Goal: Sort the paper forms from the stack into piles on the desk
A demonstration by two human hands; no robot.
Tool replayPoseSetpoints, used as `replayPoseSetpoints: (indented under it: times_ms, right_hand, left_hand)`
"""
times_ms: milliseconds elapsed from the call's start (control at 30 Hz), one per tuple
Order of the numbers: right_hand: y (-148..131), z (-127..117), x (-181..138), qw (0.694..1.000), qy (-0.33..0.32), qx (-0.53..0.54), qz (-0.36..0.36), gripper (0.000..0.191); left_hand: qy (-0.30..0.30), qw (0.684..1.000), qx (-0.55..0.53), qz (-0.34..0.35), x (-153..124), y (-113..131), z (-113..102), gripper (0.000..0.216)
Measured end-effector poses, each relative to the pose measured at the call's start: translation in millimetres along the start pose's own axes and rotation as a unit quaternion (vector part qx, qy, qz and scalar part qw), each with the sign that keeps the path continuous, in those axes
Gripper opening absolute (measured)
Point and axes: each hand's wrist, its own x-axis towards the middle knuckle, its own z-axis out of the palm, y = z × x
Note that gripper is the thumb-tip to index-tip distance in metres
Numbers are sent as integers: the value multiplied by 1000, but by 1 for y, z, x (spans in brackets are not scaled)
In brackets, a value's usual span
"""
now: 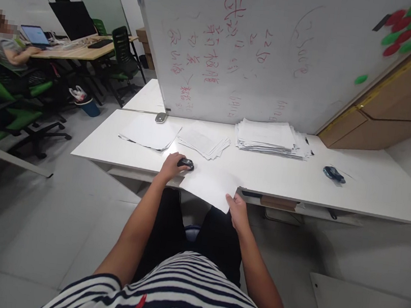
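Observation:
My left hand [171, 167] is closed round a small black stapler [186, 163] above the desk's front edge. Close against the stapler lies the left corner of a white sheet of paper [209, 186]; whether the corner sits inside its jaws I cannot tell. My right hand [238, 211] pinches the same paper at its lower right corner, with the thumb on top. The sheet juts over the desk edge, above my lap. Behind it on the desk are a fanned set of printed sheets [205, 141] and, further left, a flatter pile of white paper [150, 133].
A thick paper stack [267, 137] stands before the whiteboard [217, 51] on the white desk [277, 177]. A dark blue shiny object [334, 174] lies right, a grey rounded object [160, 118] left. Cardboard boxes [402, 87] lean at right. Another person [12, 45] sits far left.

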Motion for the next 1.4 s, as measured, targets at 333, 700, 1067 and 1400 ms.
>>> replayPoseSetpoints:
  times_ms: [333, 700, 1067, 1400]
  right_hand:
    - [-5, 8, -11, 999, 38, 24, -17, 42]
    - [10, 31, -11, 1000, -7, -11, -14, 48]
    - [3, 28, -15, 1000, -13, 11, 9, 43]
    - [-13, 34, -26, 998, -47, 9, 48, 39]
  left_hand:
    - [1, 1000, 5, 9, 1, 0, 2, 35]
    - [-53, 992, -90, -75, 10, 7, -13, 41]
    - [167, 961, 58, -212, 65, 31, 27, 53]
    - [159, 979, 75, -106, 65, 27, 41, 47]
